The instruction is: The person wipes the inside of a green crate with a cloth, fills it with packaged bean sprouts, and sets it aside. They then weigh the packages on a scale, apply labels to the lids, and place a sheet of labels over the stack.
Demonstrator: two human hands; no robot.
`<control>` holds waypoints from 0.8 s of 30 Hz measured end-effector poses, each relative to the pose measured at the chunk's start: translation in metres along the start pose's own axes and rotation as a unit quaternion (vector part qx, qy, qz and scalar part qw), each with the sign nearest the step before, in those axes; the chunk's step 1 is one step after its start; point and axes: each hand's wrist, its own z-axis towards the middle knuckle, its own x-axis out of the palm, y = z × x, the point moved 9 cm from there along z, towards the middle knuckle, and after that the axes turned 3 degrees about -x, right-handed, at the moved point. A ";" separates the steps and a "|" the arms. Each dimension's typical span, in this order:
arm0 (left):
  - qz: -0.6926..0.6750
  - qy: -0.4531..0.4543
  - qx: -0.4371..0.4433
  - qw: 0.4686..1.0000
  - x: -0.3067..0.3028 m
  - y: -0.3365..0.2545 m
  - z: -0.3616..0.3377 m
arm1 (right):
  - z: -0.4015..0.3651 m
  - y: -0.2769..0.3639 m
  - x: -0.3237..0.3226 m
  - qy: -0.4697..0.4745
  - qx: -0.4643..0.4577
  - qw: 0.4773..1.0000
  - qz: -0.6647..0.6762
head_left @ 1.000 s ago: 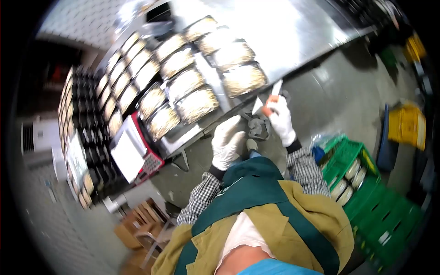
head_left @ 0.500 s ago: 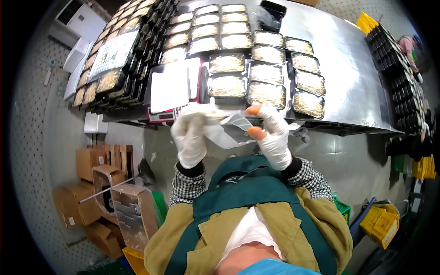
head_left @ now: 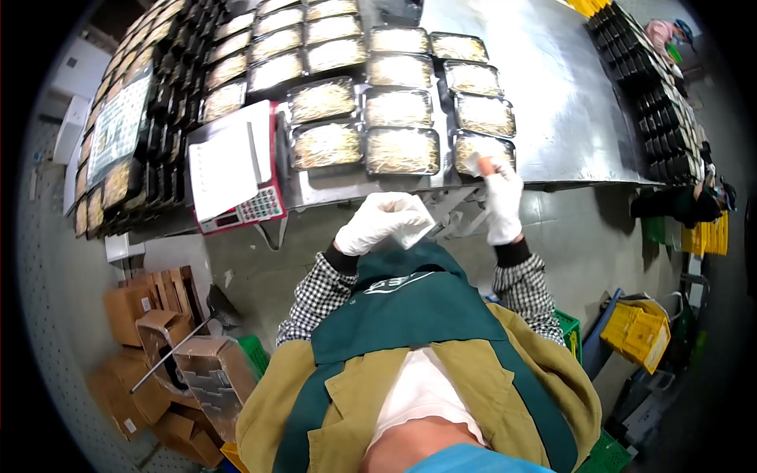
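Note:
My left hand (head_left: 374, 224), in a white glove, is closed around white sheets of labels (head_left: 416, 224) in front of the table edge. My right hand (head_left: 503, 203), gloved with bare thumb and fingertip showing, is at the front edge of a black tray of pale, thin strands (head_left: 484, 150). At its fingertips is a small whitish label (head_left: 473, 164), partly blurred, over the tray's near corner. More filled black trays (head_left: 400, 150) stand in rows to the left and behind.
A red scale (head_left: 260, 206) carries papers (head_left: 225, 169). Tall stacks of filled trays (head_left: 118, 185) stand at the left of the metal table (head_left: 552, 102), and black tray stacks (head_left: 670, 122) at its right end. Cardboard boxes (head_left: 126, 315) and a yellow crate (head_left: 637, 335) are on the floor.
My hands have moved apart. The right hand has left the white sheets and reached forward to the nearest right tray; the left keeps the sheets. The view has shifted to the right.

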 end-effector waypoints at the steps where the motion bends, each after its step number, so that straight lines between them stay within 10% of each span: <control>1: 0.048 -0.016 0.034 0.998 -0.004 -0.002 0.007 | 0.031 -0.028 -0.041 -0.046 -0.033 0.994 -0.094; 11: 0.017 -0.066 0.020 0.997 -0.012 -0.008 0.072 | 0.113 -0.141 -0.051 0.028 -0.106 0.874 -0.474; 18: 0.096 -0.207 0.052 0.972 -0.038 0.021 0.115 | 0.106 -0.120 -0.067 -0.102 -0.194 0.918 -0.329; 20: 0.175 -0.306 0.074 0.933 -0.044 0.020 0.125 | 0.088 -0.118 -0.036 0.027 0.083 0.996 -0.013; 22: 0.144 -0.314 0.110 0.932 -0.037 0.014 0.138 | 0.052 -0.100 0.001 0.173 0.280 0.944 0.038; 24: 0.134 -0.259 0.024 0.956 -0.037 0.031 0.157 | 0.055 -0.065 0.008 0.161 0.194 0.967 0.040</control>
